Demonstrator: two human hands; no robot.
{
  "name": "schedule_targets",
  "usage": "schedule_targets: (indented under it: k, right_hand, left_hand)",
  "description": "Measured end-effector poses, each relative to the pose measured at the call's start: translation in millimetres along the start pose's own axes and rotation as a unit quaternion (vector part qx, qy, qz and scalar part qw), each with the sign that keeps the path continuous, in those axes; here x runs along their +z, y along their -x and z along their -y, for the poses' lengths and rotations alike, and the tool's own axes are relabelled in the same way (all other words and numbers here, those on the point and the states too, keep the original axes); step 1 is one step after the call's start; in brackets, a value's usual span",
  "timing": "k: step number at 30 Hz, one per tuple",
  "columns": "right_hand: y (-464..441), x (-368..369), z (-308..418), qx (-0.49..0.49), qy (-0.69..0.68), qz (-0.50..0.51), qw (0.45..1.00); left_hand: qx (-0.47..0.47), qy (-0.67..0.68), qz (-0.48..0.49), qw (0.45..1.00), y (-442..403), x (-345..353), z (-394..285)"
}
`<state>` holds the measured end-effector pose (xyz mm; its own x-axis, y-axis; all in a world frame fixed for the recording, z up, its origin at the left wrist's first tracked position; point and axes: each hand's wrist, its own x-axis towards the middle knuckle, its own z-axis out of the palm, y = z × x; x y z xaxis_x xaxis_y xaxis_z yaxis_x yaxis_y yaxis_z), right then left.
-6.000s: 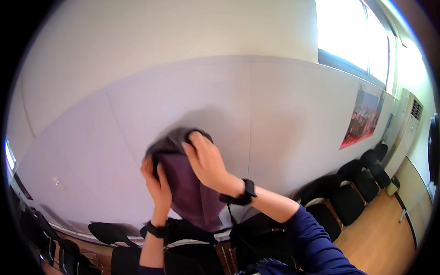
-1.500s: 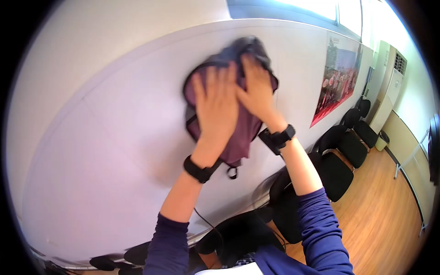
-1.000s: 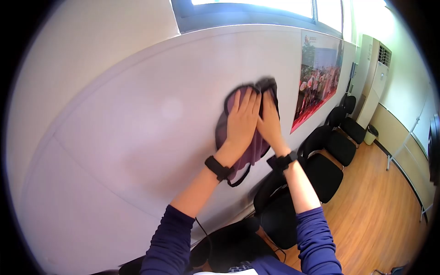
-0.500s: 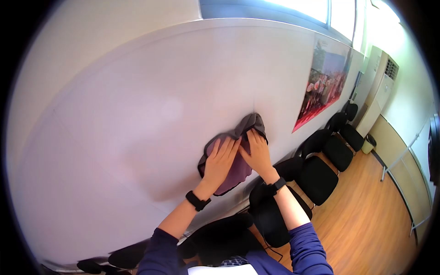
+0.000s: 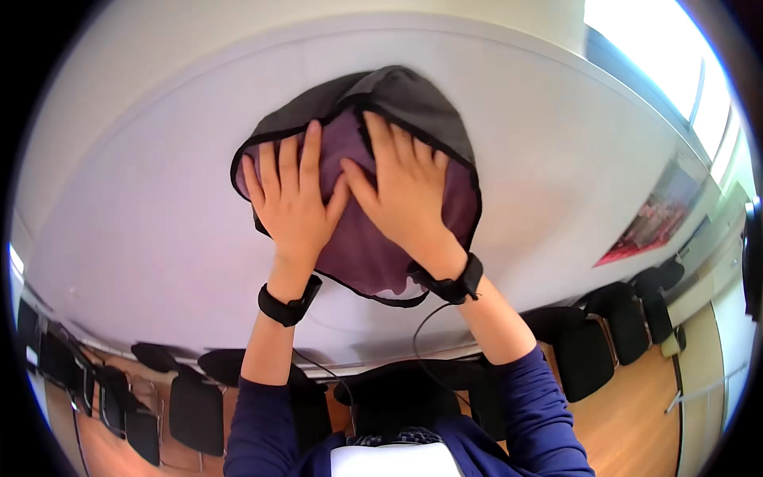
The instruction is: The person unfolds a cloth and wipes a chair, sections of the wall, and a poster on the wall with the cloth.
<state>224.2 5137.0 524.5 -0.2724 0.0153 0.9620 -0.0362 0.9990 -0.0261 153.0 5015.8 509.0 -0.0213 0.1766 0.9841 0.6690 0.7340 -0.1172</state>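
Since the frame half a second ago, the hands and the cloth have shifted left along the wall panel, well apart from the poster at the far right, and the cloth shows more widely spread. The left hand and right hand lie on its purple side, fingers fanned wide, gripping nothing, thumbs near each other. The cloth is against the panel, its grey part folding out beyond the fingertips. The step in hand appears to be pressing it on the panel; the next move calls for even pressure from both palms. There is one cloth, one poster, one window and two wristbands, one per wrist. Several chairs stand nearer, below the panel; they overlap too much to count.
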Motion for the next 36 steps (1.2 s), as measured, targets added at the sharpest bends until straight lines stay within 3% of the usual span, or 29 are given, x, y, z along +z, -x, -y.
schedule_targets:
  k: [4, 8, 12, 14, 16, 20, 22, 24, 26, 27, 31, 34, 36]
  right_hand:
    - [40.6, 48.1, 59.0, -0.037, -0.041, 0.039, 0.998]
    - [105.9, 90.2, 100.7, -0.061, -0.153, 0.124, 0.979]
    - [98.8, 82.8, 122.7, -0.015, -0.139, 0.276, 0.951]
    - [72.6, 78.1, 133.7, -0.023, -0.087, 0.309, 0.947]
    - [29.5, 73.2, 155.7, -0.092, -0.003, 0.221, 0.971]
    - [-41.3, 101.5, 193.4, -0.165, 0.016, -0.032, 0.986]
    - [-59.5, 113.2, 211.8, -0.166, 0.024, -0.08, 0.983]
    - [-57.9, 119.3, 231.0, -0.162, 0.069, -0.06, 0.983]
    - [-55.6, 124.7, 238.3, -0.161, 0.096, -0.064, 0.98]
    - [-46.4, 132.5, 238.5, -0.152, 0.044, -0.042, 0.986]
    - [21.1, 134.8, 246.8, -0.151, 0.046, 0.125, 0.98]
    - [92.8, 137.6, 240.7, -0.077, -0.033, 0.347, 0.934]
    - [145.8, 144.8, 227.7, -0.062, -0.069, 0.388, 0.917]
  left_hand:
    - [-0.003, -0.044, 0.022, 0.999, 75.3, -8.3, 59.9]
    - [-0.027, -0.047, 0.155, 0.986, 188.9, -16.1, 92.8]
    - [0.002, 0.016, 0.231, 0.973, 172.2, -48.5, 129.5]
    - [0.027, 0.003, 0.192, 0.981, 147.5, -55.2, 150.0]
    - [0.031, -0.017, 0.143, 0.989, 110.5, -63.2, 175.7]
    - [0.041, -0.065, 0.037, 0.996, 35.3, -82.5, 241.2]
    - [0.074, -0.049, -0.001, 0.996, 16.4, -87.3, 270.2]
    - [0.084, -0.05, -0.069, 0.993, 15.9, -88.9, 289.6]
    - [0.055, -0.059, -0.04, 0.996, 28.3, -89.5, 291.7]
    - [0.039, -0.058, -0.028, 0.997, 41.9, -87.0, 291.2]
    - [0.003, -0.052, 0.049, 0.997, 142.6, -77.3, 278.4]
    - [0.008, -0.029, 0.116, 0.993, 244.5, -67.8, 256.7]
    - [0.03, -0.011, 0.138, 0.99, 303.5, -64.6, 237.7]
